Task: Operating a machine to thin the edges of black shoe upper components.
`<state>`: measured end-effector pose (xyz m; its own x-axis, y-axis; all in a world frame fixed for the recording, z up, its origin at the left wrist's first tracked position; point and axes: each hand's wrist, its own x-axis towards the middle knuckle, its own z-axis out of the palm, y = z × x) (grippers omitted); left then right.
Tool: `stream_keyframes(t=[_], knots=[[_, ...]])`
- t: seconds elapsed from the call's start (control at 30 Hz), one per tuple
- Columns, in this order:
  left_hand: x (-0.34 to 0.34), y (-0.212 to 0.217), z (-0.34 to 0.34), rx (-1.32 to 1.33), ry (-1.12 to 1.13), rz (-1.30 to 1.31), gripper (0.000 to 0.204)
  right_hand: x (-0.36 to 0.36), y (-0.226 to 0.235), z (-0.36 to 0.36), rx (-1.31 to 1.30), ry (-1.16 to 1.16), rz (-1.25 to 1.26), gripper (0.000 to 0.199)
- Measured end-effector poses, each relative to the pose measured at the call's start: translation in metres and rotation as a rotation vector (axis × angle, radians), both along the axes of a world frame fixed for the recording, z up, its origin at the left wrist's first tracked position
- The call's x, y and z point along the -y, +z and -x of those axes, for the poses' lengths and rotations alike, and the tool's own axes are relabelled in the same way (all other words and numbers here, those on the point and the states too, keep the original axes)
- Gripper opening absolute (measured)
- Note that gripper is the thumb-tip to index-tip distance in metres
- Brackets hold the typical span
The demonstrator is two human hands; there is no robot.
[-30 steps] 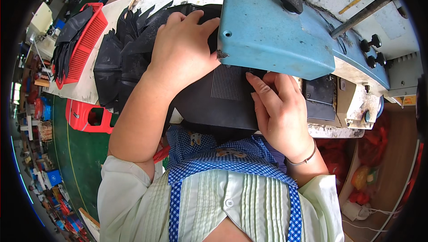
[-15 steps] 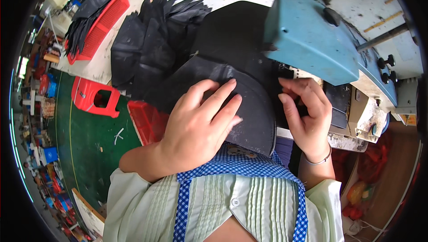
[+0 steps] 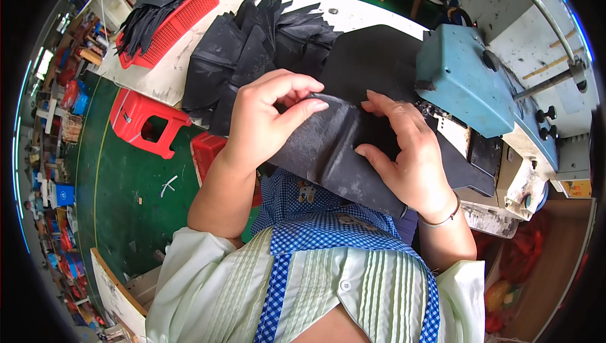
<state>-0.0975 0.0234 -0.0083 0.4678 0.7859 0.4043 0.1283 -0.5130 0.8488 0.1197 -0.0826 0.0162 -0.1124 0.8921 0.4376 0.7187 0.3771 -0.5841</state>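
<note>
Black sheet [image 3: 344, 153], matte, stiff and folded, lies across our lap at the worktop's [image 3: 353, 11] near edge. Our left hand [image 3: 262, 122] pinches its upper fold; half a second ago it pressed flat. Our right hand [image 3: 404, 150] rests fingers-together on it, beside the blue sewing machine [image 3: 464, 81].

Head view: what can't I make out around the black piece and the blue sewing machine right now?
- Needle area of the blue sewing machine: hidden under its own head.
- Black piece: middle covered by the left hand and right hand.
- Right hand's thumb: hidden behind its own fingers.
- Stack of black pieces: count unreadable, they overlap.
- Red basket: contents blend together near the bent rim.
</note>
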Motion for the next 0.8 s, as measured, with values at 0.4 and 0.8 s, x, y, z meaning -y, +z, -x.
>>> stream_keyframes(t=[0.4,0.8], knots=[[-0.046,-0.075,0.142,0.703,0.614,0.362,0.011,0.022,-0.07,0.049,-0.062,0.356,0.001,0.017],[-0.076,-0.129,0.08,-0.999,0.97,0.112,0.068,0.07,-0.147,-0.027,0.183,-0.383,0.283,0.029]])
